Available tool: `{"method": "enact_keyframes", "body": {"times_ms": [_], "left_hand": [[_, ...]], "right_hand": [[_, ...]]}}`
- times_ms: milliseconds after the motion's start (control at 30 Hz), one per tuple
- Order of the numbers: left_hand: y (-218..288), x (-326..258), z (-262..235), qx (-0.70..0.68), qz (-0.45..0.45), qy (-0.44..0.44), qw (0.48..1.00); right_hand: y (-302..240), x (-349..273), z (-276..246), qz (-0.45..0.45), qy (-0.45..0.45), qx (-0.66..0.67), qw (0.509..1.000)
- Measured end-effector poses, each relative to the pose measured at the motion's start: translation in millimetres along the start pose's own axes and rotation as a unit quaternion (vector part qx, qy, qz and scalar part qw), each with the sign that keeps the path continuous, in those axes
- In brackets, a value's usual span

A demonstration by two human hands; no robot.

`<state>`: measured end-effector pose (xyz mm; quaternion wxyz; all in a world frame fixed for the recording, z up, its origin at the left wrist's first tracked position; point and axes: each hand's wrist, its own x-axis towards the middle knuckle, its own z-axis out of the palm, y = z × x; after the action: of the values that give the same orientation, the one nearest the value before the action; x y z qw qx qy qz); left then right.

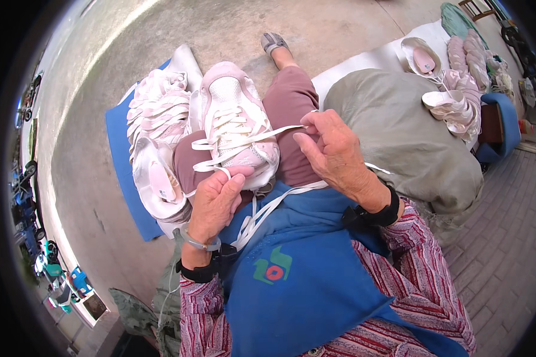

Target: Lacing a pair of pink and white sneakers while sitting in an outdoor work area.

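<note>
A white and pale pink sneaker [223, 89] rests across my lap, its toe pointing away from me. Its white laces [231, 122] cross over the tongue and hang in loose loops near the collar. My right hand [336, 152], to the right of the shoe, has thumb and forefinger around one lace end, which stretches out from the shoe. Beside the collar, my left hand [214, 202] pinches the other lace, whose loop runs in behind the fingers. A bundle of spare white laces [253, 226] lies across my blue apron [304, 285].
Left of my lap, a row of nested pale shoes [161, 107] and a single shoe [158, 181] lie on blue cloth [120, 143]. A bulky grey-green sack [393, 131] sits at my right. Beyond it, more shoes [458, 107] lie near a blue chair [509, 128].
</note>
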<state>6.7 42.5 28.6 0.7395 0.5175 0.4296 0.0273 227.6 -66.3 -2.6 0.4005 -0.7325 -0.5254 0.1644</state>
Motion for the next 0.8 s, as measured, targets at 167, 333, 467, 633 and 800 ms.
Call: {"method": "enact_keyframes", "body": {"times_ms": [167, 333, 467, 633, 800], "left_hand": [[0, 19, 11, 0.039, 0.021, 0.031, 0.999], [2, 22, 17, -0.007, -0.004, 0.066, 0.998], [-1, 22, 14, -0.001, -0.005, 0.082, 0.997], [1, 23, 17, 0.0, -0.005, 0.114, 0.993], [6, 19, 18, -0.011, 0.009, 0.106, 0.994]], "right_hand": [[5, 5, -4, -0.016, 0.02, -0.084, 0.996], [12, 4, 10, -0.08, -0.063, -0.101, 0.99], [6, -2, -4, -0.104, -0.128, -0.027, 0.986], [5, -7, -14, -0.043, -0.18, -0.065, 0.98], [20, -8, -6, 0.056, -0.114, -0.069, 0.989]]}}
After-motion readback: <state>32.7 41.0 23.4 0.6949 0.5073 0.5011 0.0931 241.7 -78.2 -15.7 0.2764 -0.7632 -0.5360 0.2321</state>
